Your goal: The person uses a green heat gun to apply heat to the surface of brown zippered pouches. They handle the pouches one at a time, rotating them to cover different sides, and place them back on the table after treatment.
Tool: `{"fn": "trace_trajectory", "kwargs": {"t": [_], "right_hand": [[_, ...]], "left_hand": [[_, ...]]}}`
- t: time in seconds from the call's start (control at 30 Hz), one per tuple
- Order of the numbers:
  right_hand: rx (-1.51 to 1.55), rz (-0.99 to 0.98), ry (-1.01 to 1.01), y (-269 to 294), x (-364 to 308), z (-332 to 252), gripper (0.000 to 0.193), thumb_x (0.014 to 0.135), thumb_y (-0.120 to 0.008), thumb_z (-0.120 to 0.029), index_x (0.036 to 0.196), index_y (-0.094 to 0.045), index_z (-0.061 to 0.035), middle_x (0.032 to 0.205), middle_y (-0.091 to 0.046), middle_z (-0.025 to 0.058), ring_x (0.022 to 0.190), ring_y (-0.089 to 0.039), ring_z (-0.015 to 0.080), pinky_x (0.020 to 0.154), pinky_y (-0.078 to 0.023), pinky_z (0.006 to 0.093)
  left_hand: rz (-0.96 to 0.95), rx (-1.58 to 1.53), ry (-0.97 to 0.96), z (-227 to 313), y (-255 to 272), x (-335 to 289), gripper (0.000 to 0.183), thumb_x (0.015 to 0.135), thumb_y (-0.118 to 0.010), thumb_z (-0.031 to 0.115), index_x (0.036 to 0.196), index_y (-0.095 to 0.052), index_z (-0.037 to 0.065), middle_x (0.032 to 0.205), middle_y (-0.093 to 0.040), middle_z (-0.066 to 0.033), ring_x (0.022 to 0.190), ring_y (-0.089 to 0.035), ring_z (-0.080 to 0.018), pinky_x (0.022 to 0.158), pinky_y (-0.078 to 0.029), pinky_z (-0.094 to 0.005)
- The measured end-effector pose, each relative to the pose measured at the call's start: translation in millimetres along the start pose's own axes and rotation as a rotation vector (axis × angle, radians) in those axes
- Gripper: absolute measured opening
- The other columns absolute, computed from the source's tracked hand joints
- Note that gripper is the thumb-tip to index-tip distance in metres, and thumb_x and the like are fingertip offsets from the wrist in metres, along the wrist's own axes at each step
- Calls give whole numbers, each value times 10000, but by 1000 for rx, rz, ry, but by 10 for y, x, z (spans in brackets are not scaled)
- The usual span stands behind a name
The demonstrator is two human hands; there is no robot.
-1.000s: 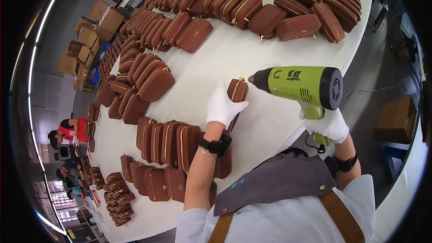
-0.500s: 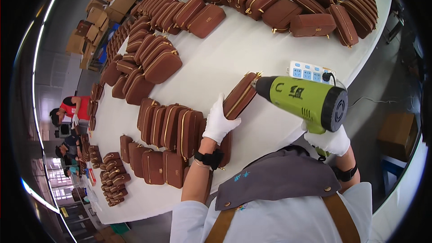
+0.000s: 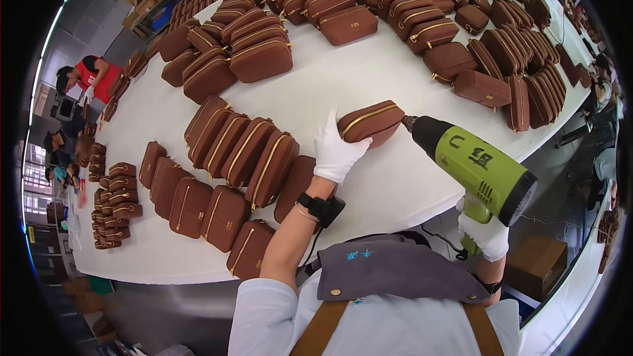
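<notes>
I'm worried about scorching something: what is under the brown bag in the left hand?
White tabletop shows around the brown bag. The patch directly beneath is covered by the bag and the left hand, so whether anything lies there cannot be seen.

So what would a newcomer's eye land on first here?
Probably the big green-and-black heat gun right of centre, gripped in the gloved right hand. Its nozzle points at the end of a brown bag in the left hand, mid-picture. Next, rows of similar bags crowding the white table, left and far side.
</notes>
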State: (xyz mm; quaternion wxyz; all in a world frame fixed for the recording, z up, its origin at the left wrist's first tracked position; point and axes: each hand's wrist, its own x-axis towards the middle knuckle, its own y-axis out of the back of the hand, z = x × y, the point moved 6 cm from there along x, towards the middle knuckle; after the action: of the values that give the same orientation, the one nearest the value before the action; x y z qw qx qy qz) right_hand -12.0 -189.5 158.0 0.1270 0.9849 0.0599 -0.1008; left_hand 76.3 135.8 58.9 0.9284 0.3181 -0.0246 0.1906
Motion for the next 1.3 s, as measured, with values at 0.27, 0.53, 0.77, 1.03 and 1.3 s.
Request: {"fn": "trace_trajectory", "kwargs": {"t": [0.27,0.53,0.77,1.03,1.3], "right_hand": [[59,145,96,62,-118,-291,325,700,-625,103,1012,-603,14,873,-645,86,604,-607,147,501,-501,265],[16,-25,116,-116,-129,-209,413,709,-643,89,1112,-567,43,880,-637,125,633,-610,157,497,-520,280],[19,-33,29,-202,-139,-257,356,715,-666,79,1056,-626,-13,898,-657,67,666,-615,128,545,-503,261],[-611,-225,656,-256,-352,-180,478,737,-728,74,1187,-609,-36,1041,-683,85,948,-648,171,784,-524,294],[-559,-188,509,-124,-282,-75,507,744,-709,78,1222,-600,-51,1099,-673,94,1019,-641,185,818,-523,297]], "left_hand": [[-323,346,-456,692,-1,387,973,613,-861,288,1425,-396,23,1074,-618,-203,995,-619,-347,878,-511,-426],[5,-88,-336,102,165,34,998,632,-874,166,1471,-347,47,1223,-559,-194,1126,-561,-359,999,-462,-423],[-186,-60,-241,91,109,-50,1060,620,-884,175,1490,-295,38,1242,-534,-219,1144,-557,-353,993,-464,-421],[175,-394,-374,-6,-219,-176,1138,627,-914,148,1508,-203,28,1204,-478,-177,1098,-565,-315,936,-494,-414],[168,-288,-420,155,-152,-185,1071,655,-886,119,1502,-234,53,1229,-485,-185,1098,-560,-326,929,-496,-417]]}}
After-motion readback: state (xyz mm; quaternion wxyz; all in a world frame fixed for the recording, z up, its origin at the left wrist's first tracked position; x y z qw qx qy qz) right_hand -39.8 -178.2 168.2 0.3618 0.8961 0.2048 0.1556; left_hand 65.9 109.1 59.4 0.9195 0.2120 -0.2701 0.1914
